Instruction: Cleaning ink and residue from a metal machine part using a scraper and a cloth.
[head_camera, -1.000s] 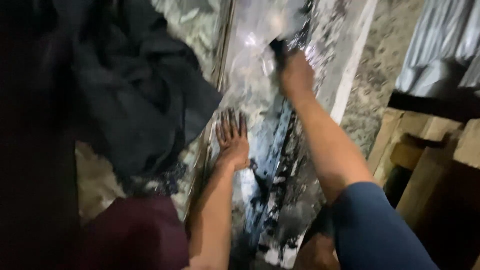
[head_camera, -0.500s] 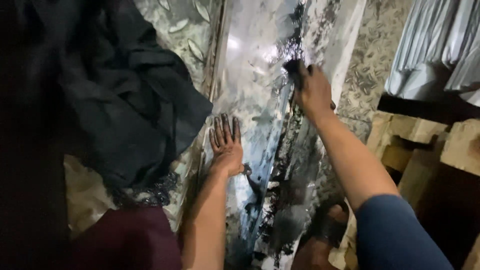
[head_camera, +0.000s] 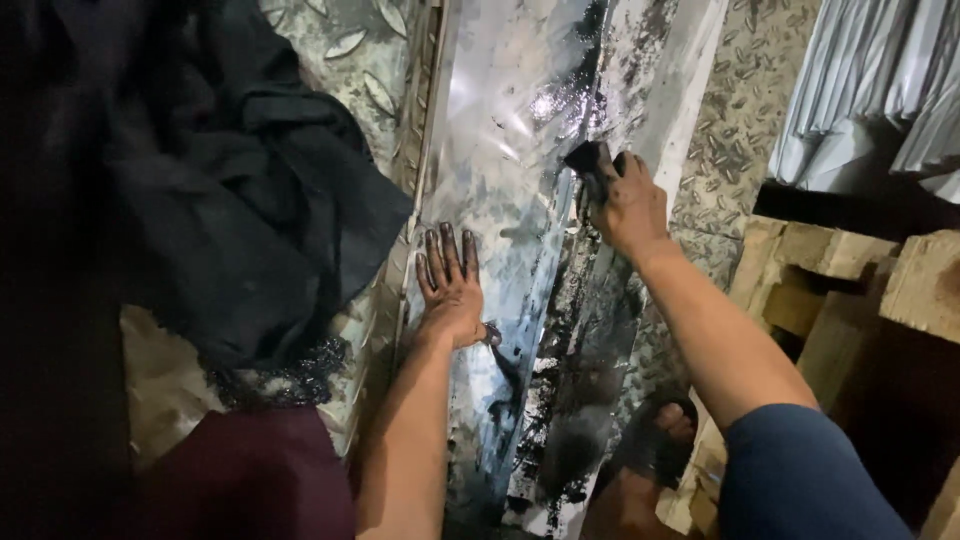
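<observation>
Kneeling over a long metal sheet laid on a checker-plate floor, the person works with both hands. The left hand lies flat on the sheet, fingers spread apart and stained black, bracing it. The right hand has its fingers clamped on a dark rag, pressed to the sheet's folded right-hand section. Black coating covers the lower part of that section near a sandalled foot; by appearance, the bright upper area and the left panel remain mostly bare, so the coating looks partly done. A dark cloth lies just left of the sheet; wooden blocks stand at right.
</observation>
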